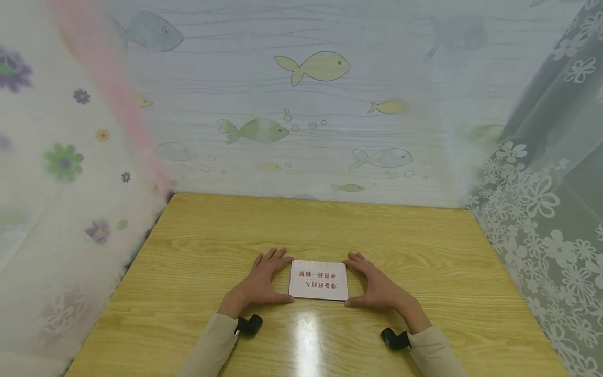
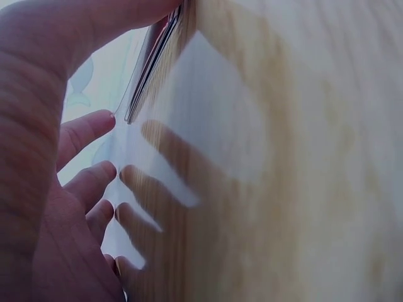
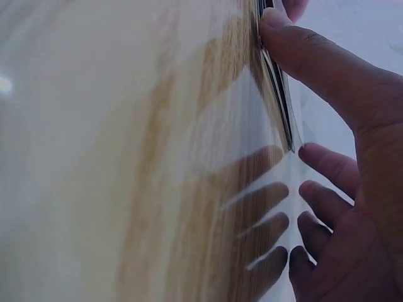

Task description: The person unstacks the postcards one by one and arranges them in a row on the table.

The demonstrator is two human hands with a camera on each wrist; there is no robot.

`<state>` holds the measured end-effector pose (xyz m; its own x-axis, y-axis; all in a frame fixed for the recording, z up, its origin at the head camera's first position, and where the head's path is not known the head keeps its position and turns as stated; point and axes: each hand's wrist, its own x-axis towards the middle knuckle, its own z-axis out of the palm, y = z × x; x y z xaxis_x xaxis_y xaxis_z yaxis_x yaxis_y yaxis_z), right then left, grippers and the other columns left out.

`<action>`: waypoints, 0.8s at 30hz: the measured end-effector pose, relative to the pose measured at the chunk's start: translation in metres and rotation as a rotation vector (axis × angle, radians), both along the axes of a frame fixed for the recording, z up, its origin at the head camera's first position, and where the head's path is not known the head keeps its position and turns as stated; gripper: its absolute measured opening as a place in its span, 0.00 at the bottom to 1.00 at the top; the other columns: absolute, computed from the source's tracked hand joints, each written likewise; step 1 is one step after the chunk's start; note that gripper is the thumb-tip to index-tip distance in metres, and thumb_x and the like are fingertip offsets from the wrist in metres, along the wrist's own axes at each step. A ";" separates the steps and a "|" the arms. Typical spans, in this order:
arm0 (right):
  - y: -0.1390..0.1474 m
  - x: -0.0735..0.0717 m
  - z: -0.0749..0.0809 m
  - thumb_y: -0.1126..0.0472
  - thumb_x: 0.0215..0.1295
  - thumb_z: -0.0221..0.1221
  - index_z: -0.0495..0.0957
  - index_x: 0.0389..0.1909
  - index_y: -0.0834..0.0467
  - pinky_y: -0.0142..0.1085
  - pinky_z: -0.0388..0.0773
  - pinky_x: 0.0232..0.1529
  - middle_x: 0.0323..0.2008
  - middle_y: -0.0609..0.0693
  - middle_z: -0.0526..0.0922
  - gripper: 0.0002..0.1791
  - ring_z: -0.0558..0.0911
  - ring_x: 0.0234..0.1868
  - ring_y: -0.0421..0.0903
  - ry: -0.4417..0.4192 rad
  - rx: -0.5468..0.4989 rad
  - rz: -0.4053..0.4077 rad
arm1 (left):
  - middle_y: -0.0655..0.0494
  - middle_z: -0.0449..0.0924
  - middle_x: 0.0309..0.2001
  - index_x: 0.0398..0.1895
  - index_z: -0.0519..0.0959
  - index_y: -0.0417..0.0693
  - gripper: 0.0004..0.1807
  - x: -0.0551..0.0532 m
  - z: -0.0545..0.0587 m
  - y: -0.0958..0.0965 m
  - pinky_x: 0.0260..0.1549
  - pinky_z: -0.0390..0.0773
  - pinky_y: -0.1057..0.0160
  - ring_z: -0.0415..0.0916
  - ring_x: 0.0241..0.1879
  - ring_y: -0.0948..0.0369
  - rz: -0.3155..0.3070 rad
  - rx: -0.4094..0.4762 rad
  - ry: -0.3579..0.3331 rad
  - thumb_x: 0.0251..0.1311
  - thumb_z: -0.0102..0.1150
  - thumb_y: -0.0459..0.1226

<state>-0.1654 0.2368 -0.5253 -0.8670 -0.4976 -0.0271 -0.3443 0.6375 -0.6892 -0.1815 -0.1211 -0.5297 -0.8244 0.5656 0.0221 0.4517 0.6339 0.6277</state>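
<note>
A white card (image 1: 318, 281) printed with red and dark Chinese characters, upside down in the head view, lies at the table's middle. Its edge shows several thin layers in both wrist views, slightly spread apart; whether it is a folded card or a stack I cannot tell. My left hand (image 1: 261, 280) holds its left side, thumb at the near corner and index finger at the far one. On the opposite side my right hand (image 1: 377, 283) grips the same way between thumb and index finger. The other fingers of both hands are spread out beyond the card.
The wooden table (image 1: 212, 225) is glossy, with a bright reflection (image 1: 307, 340) near its front. Behind it hangs a fish-patterned cloth (image 1: 301, 157); a flower-patterned cloth (image 1: 66, 209) hangs at left and a lace curtain (image 1: 532, 235) at right. Each wrist wears a black camera (image 1: 394, 339).
</note>
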 end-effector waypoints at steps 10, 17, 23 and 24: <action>-0.002 0.002 0.005 0.42 0.46 0.79 0.65 0.75 0.52 0.65 0.54 0.75 0.80 0.56 0.55 0.55 0.48 0.81 0.60 -0.013 0.020 -0.013 | 0.44 0.53 0.80 0.76 0.67 0.51 0.54 0.000 -0.001 -0.002 0.75 0.38 0.32 0.42 0.81 0.43 0.010 0.005 0.003 0.45 0.77 0.59; -0.005 0.001 0.007 0.42 0.46 0.79 0.65 0.75 0.54 0.66 0.53 0.74 0.80 0.57 0.55 0.56 0.47 0.81 0.61 -0.014 0.001 -0.004 | 0.46 0.53 0.80 0.76 0.66 0.51 0.54 0.000 -0.003 -0.005 0.76 0.38 0.34 0.41 0.81 0.44 0.015 -0.012 0.018 0.45 0.77 0.60; -0.008 -0.001 0.008 0.42 0.46 0.79 0.66 0.75 0.54 0.65 0.53 0.75 0.80 0.55 0.55 0.56 0.47 0.82 0.59 -0.005 -0.001 0.003 | 0.45 0.54 0.80 0.75 0.67 0.49 0.55 0.000 -0.001 -0.008 0.77 0.38 0.35 0.42 0.81 0.44 0.018 0.010 0.027 0.43 0.78 0.59; -0.008 -0.002 0.008 0.42 0.46 0.79 0.66 0.75 0.54 0.65 0.53 0.75 0.80 0.55 0.55 0.55 0.47 0.82 0.59 0.000 -0.004 0.006 | 0.45 0.54 0.80 0.75 0.67 0.49 0.55 0.000 -0.001 -0.009 0.77 0.38 0.36 0.42 0.81 0.44 0.021 0.010 0.025 0.43 0.77 0.59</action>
